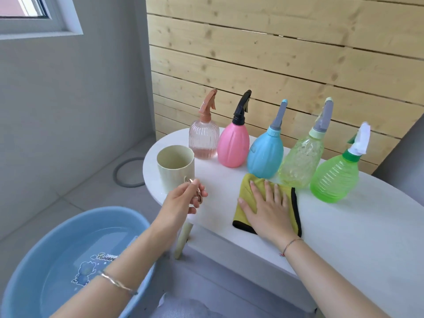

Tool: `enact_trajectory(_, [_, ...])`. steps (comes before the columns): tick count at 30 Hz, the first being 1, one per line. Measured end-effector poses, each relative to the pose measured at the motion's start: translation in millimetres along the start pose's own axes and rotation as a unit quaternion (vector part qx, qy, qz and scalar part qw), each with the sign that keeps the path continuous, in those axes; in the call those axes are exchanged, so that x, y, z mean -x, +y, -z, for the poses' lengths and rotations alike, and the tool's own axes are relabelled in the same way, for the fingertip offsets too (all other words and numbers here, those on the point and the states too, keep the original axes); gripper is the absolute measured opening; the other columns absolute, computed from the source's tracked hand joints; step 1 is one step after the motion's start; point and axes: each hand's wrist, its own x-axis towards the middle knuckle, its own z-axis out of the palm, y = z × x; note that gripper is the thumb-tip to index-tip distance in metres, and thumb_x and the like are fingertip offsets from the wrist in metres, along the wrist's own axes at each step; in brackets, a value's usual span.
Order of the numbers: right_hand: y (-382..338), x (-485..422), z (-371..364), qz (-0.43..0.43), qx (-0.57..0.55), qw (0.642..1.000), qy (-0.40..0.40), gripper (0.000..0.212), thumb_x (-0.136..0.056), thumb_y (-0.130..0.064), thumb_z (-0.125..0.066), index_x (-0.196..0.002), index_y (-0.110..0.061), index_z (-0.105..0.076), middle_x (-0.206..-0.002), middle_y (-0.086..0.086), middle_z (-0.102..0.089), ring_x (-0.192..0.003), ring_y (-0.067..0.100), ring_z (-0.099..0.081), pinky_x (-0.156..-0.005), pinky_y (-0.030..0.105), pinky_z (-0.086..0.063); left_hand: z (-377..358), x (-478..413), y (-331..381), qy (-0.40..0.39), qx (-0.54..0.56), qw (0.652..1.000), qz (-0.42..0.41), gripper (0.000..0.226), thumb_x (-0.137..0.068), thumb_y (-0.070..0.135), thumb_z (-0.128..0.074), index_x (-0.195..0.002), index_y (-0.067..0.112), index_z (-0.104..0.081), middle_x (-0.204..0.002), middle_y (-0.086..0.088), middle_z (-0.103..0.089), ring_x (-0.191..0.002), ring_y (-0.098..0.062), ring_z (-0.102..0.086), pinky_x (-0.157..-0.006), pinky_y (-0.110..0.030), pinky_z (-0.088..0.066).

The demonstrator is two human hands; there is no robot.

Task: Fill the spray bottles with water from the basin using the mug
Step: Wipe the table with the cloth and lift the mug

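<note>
A cream mug point(175, 167) stands upright at the left end of the white table point(344, 226). My left hand point(183, 200) grips its copper-coloured handle. My right hand point(267, 210) lies flat, fingers straight, on a yellow cloth point(246, 187) with a black border. Behind them stands a row of spray bottles, all with their heads on: clear pink point(203, 141), opaque pink point(233, 146), blue point(265, 152), pale yellow-green point(300, 162) and bright green point(333, 177). A blue basin point(57, 267) holding water sits on the floor at lower left.
A wooden plank wall rises right behind the bottles. Grey tiled floor with a round ring point(128, 172) lies left of the table. A table leg point(183, 239) stands close to the basin's rim. A window is at the upper left.
</note>
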Motion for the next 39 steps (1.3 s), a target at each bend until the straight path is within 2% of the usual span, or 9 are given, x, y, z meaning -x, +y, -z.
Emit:
enact_trajectory(3, [-27, -9, -1, 0.010, -0.007, 1.000, -0.008, 0.068, -0.093, -0.063, -0.016, -0.152, -0.031, -0.002, -0.160, 0.009, 0.004, -0.146, 0.031, 0.006, -0.117, 0.049, 0.004, 35, 5, 10, 0.023, -0.013, 0.999, -0.019, 0.032, -0.103, 0.029, -0.044, -0.079, 0.015, -0.060, -0.071, 0.006, -0.059, -0.066, -0.012, -0.044, -0.063, -0.024, -0.038])
enact_trajectory(7, [-70, -23, -7, 0.040, -0.013, 0.999, -0.015, 0.068, -0.094, -0.062, -0.016, -0.152, -0.030, -0.003, -0.160, 0.010, 0.004, -0.146, 0.032, 0.007, -0.117, 0.051, 0.004, 78, 7, 19, 0.067, -0.002, 0.997, -0.022, 0.032, -0.103, 0.027, -0.044, -0.079, 0.015, -0.059, -0.071, 0.004, -0.058, -0.058, -0.010, -0.042, -0.058, -0.021, -0.037])
enact_trajectory(13, [-139, -38, -18, 0.087, -0.022, 0.996, -0.018, 0.069, -0.093, -0.063, -0.018, -0.152, -0.028, -0.006, -0.159, 0.013, 0.003, -0.145, 0.034, 0.006, -0.116, 0.052, 0.004, 130, 9, 5, 0.114, -0.002, 0.993, -0.006, 0.031, -0.103, 0.027, -0.044, -0.077, 0.017, -0.058, -0.069, 0.006, -0.056, -0.061, -0.013, -0.040, -0.063, -0.026, -0.036])
enact_trajectory(26, [-252, -119, -35, 0.146, -0.042, 0.988, -0.022, 0.061, -0.097, -0.053, -0.021, -0.152, -0.027, -0.010, -0.159, 0.012, 0.000, -0.145, 0.035, 0.004, -0.116, 0.050, 0.005, 176, -11, -25, 0.134, 0.042, 0.990, 0.025, 0.030, -0.103, 0.025, -0.044, -0.078, 0.015, -0.058, -0.070, 0.001, -0.056, -0.061, -0.011, -0.045, -0.061, -0.024, -0.036])
enact_trajectory(32, [-265, -146, -35, 0.138, -0.051, 0.989, -0.023, 0.058, -0.098, -0.051, -0.021, -0.151, -0.029, -0.013, -0.160, 0.010, -0.001, -0.146, 0.034, 0.003, -0.117, 0.048, 0.004, 178, -14, -26, 0.138, 0.060, 0.988, 0.029, 0.030, -0.103, 0.024, -0.045, -0.077, 0.015, -0.057, -0.068, 0.003, -0.057, -0.060, -0.011, -0.045, -0.057, -0.021, -0.036])
enact_trajectory(39, [-229, -113, -30, 0.208, -0.036, 0.977, -0.026, 0.060, -0.096, -0.058, -0.020, -0.151, -0.035, -0.009, -0.160, 0.004, 0.002, -0.147, 0.028, 0.005, -0.118, 0.044, 0.004, 156, -12, -8, 0.125, 0.078, 0.989, 0.011, 0.029, -0.102, 0.026, -0.046, -0.078, 0.017, -0.057, -0.069, 0.005, -0.058, -0.054, -0.007, -0.044, -0.057, -0.019, -0.035])
